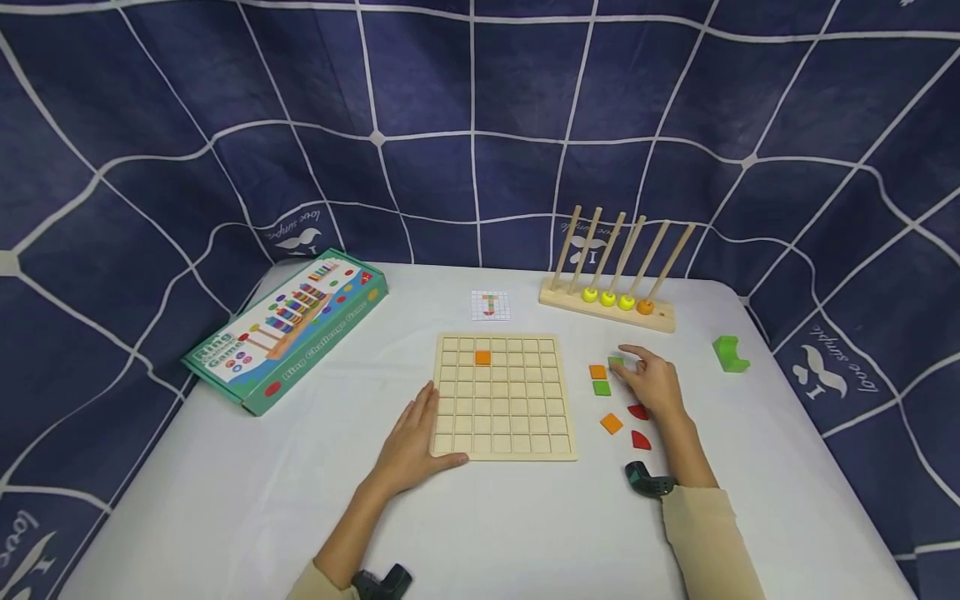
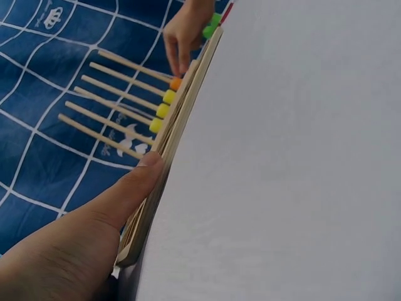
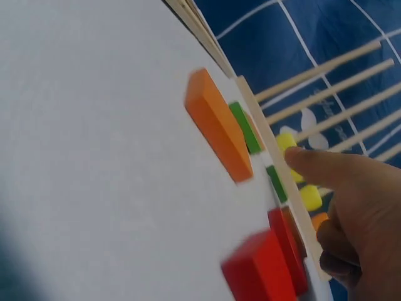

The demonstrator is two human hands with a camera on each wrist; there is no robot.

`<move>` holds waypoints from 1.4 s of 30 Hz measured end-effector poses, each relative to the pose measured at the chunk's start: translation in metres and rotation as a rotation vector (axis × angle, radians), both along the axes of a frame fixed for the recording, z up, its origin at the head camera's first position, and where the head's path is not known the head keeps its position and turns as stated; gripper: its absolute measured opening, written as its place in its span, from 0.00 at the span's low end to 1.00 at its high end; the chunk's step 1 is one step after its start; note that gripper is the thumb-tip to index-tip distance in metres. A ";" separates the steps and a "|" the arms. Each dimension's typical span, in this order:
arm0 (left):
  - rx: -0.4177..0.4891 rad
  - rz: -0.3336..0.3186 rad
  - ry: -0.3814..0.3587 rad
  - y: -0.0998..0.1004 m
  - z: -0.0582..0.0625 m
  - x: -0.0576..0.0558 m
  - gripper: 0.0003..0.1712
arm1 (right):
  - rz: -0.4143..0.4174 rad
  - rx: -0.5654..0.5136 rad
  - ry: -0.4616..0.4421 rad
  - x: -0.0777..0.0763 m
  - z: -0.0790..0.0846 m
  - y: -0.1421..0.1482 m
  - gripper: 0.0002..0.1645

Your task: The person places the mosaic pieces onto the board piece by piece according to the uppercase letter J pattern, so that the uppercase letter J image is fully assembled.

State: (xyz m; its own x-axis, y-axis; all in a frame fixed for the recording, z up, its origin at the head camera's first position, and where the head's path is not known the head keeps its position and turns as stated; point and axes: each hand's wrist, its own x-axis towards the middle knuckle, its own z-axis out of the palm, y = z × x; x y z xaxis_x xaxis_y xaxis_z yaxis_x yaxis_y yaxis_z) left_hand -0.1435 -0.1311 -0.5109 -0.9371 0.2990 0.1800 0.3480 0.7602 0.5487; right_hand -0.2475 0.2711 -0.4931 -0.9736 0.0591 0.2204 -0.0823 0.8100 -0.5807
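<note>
A square wooden grid board (image 1: 504, 398) lies on the white table with one orange square tile (image 1: 483, 357) in an upper cell. My left hand (image 1: 408, 442) rests against the board's lower left corner, fingers along the left edge and thumb at the front edge. Right of the board, my right hand (image 1: 652, 382) reaches over a green square tile (image 1: 616, 361), thumb and forefinger spread apart at it. Close by lie another green tile (image 1: 602, 388), two orange tiles, one of them tilted (image 1: 611, 423), and two red quarter-round tiles, the lower one (image 1: 641, 440) fully visible.
Behind the board is a small pattern card (image 1: 491, 305) with a coloured J shape. A wooden peg stand (image 1: 607, 308) with yellow and orange beads stands back right. A green box (image 1: 288, 325) lies back left, a green curved block (image 1: 729, 354) far right. Dark blue cloth hangs behind.
</note>
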 end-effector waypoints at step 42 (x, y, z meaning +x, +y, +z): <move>0.044 -0.013 -0.075 -0.005 0.003 -0.002 0.65 | 0.206 -0.031 0.152 0.005 0.010 -0.074 0.20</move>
State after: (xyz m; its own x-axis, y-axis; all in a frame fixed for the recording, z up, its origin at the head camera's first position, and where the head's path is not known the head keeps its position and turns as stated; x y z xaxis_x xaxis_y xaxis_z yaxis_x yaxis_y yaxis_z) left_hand -0.1453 -0.1357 -0.5074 -0.9445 0.3046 0.1229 0.3144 0.7303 0.6065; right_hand -0.2430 0.1970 -0.4834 -0.9218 -0.1282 0.3659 -0.3318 0.7492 -0.5732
